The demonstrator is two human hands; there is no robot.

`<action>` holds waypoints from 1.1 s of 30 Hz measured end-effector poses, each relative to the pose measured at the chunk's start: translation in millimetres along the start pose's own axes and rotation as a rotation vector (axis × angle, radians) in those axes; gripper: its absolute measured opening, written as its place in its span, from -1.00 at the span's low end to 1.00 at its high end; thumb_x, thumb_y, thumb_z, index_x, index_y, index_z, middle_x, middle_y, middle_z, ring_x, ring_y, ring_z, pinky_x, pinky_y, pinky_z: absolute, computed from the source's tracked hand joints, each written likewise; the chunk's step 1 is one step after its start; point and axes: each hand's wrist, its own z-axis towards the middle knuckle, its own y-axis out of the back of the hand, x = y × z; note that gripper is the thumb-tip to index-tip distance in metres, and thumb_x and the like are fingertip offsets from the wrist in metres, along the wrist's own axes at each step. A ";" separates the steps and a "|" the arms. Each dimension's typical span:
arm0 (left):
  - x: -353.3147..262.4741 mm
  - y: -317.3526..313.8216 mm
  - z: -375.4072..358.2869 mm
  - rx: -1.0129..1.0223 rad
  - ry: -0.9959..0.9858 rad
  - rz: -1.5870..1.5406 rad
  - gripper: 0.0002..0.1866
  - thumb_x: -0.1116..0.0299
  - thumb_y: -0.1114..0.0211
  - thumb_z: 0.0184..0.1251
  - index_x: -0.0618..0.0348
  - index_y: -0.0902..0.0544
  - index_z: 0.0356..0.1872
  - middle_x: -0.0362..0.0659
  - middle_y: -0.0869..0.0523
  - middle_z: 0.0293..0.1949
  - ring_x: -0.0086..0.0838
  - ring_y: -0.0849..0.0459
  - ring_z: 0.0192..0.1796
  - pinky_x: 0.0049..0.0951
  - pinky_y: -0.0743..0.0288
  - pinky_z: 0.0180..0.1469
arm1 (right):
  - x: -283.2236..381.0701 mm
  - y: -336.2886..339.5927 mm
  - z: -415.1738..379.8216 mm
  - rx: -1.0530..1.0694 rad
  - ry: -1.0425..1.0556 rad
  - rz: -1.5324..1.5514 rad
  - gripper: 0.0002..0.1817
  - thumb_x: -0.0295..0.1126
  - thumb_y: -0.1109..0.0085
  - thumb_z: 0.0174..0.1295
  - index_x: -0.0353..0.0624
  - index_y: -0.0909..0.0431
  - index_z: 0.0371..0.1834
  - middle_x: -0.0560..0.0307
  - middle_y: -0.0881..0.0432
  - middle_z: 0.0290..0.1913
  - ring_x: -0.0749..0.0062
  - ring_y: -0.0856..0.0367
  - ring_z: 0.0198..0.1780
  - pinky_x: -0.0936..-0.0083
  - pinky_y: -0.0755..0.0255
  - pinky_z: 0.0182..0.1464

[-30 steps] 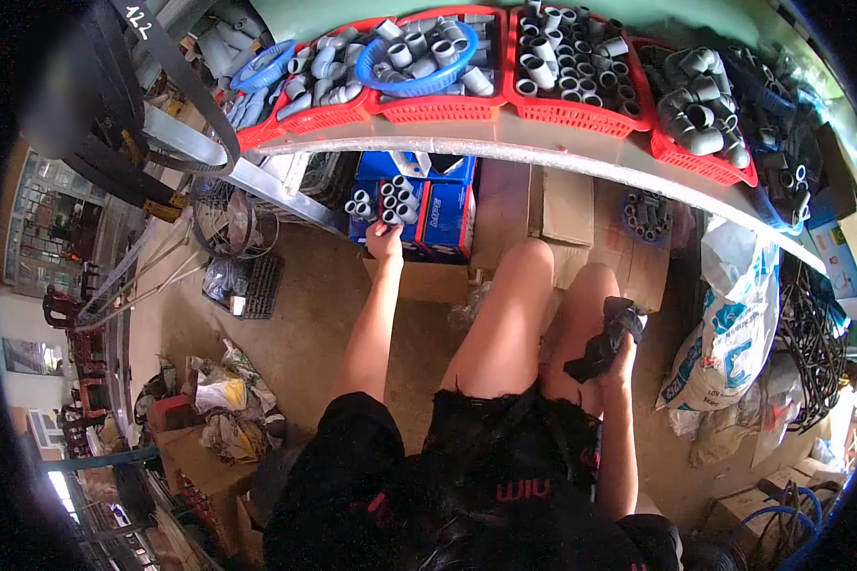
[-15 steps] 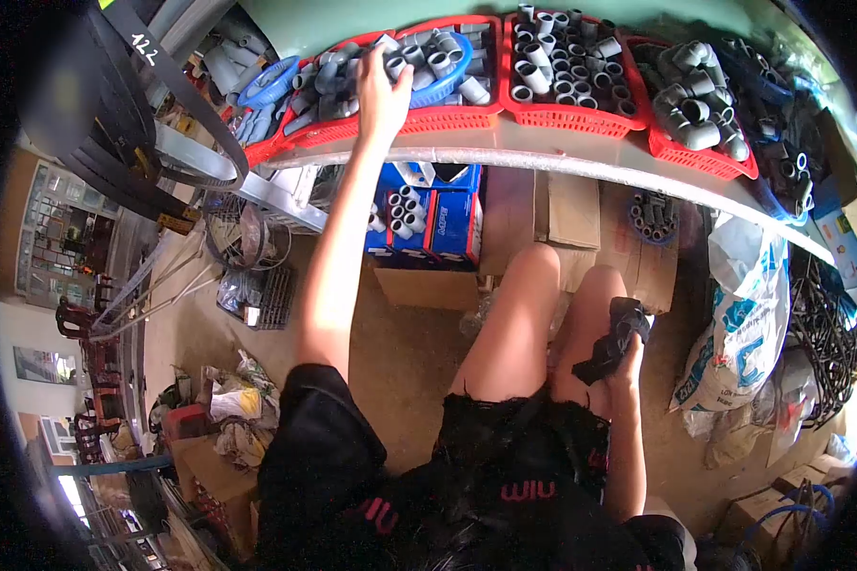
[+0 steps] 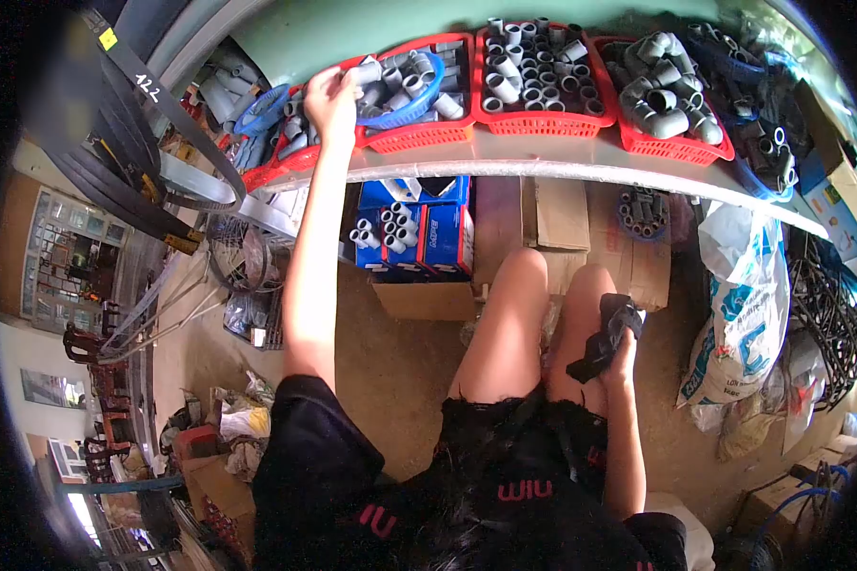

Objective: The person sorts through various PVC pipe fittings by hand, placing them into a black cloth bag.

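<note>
My left hand (image 3: 331, 107) reaches up to the shelf, its fingers closed on a grey pipe fitting (image 3: 365, 71) at the left rim of a blue basket (image 3: 405, 116). More grey fittings lie in that blue basket, which rests on red baskets (image 3: 419, 139). Parts of the fitting in my grasp are hidden by the fingers. Low over my right thigh, my right hand (image 3: 623, 360) is closed around a crumpled black plastic bag (image 3: 595, 354).
Another red basket (image 3: 543, 125) holds upright grey fittings; a red basket of large elbows (image 3: 671, 124) stands right of it. Under the shelf edge (image 3: 543, 169) are blue boxes (image 3: 448, 233) and cardboard boxes (image 3: 557, 214). A white sack (image 3: 743, 314) stands right; black belts (image 3: 114, 124) hang upper left.
My left hand has moved left across the blue basket, with the grey fitting at its fingers. The view has shifted slightly. My right hand still holds the black bag over the thigh.
</note>
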 end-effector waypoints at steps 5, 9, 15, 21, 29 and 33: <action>-83.2 -14.4 -124.6 0.333 0.240 -0.211 -0.76 0.43 -0.22 0.11 0.29 -0.48 -0.21 -0.20 -0.57 -0.43 -0.58 -0.54 -0.41 -0.64 -0.40 -0.34 | 19.9 -68.5 -61.6 0.029 0.071 -0.003 -0.59 -0.13 0.25 0.19 -0.22 -0.40 -0.12 0.11 -0.52 -0.33 0.43 -0.52 -0.38 0.57 -0.44 -0.41; -127.4 -27.4 -251.3 0.538 0.453 -0.399 -0.70 0.67 -0.30 -0.06 0.29 -0.45 -0.26 -0.15 -0.57 -0.34 -0.57 -0.56 -0.35 -0.59 -0.49 -0.31 | 14.2 -101.9 -85.9 0.092 0.354 -0.247 -0.57 -0.14 0.13 0.16 -0.22 -0.27 -0.02 0.10 -0.40 -0.13 0.41 -0.41 -0.11 0.53 -0.32 -0.07; -149.4 -14.2 -336.0 0.438 0.724 -0.692 -0.75 0.63 -0.27 0.02 0.36 -0.36 -0.32 -0.06 -0.55 -0.28 -0.45 -0.57 -0.13 -0.49 -0.47 -0.05 | 52.7 -157.4 -125.4 0.155 0.662 -0.555 -0.50 -0.34 -0.15 -0.06 -0.22 -0.21 -0.04 0.14 -0.30 -0.13 0.44 -0.29 -0.02 0.51 -0.18 0.06; -147.0 -5.0 -358.4 0.395 0.646 -0.532 -0.76 0.71 -0.20 0.03 0.33 -0.35 -0.31 -0.09 -0.54 -0.32 -0.43 -0.56 -0.12 -0.45 -0.44 -0.01 | 44.2 -150.7 -116.9 -0.075 0.138 -0.315 -0.50 -0.18 0.07 0.15 -0.20 -0.23 0.12 0.02 -0.37 0.01 0.30 -0.36 0.02 0.44 -0.21 0.10; -150.2 5.1 -350.2 0.361 1.104 -0.902 -0.78 0.50 -0.12 0.18 0.21 -0.37 -0.14 -0.18 -0.56 -0.22 -0.55 -0.52 -0.09 -0.54 -0.40 -0.05 | 66.8 -159.0 -143.0 0.540 0.781 -0.814 -0.43 -0.22 -0.25 -0.12 -0.16 -0.28 -0.03 -0.15 -0.34 0.01 0.12 -0.40 -0.01 0.35 -0.31 0.00; -133.1 15.6 -348.6 0.559 1.086 -0.833 -0.74 0.59 -0.17 0.12 0.24 -0.41 -0.14 -0.17 -0.58 -0.20 -0.58 -0.53 -0.10 -0.60 -0.39 -0.04 | 72.2 -160.9 -140.3 0.569 0.888 -1.062 -0.50 -0.39 -0.28 -0.24 -0.19 -0.37 -0.14 -0.03 -0.47 -0.19 0.20 -0.47 -0.16 0.39 -0.33 -0.08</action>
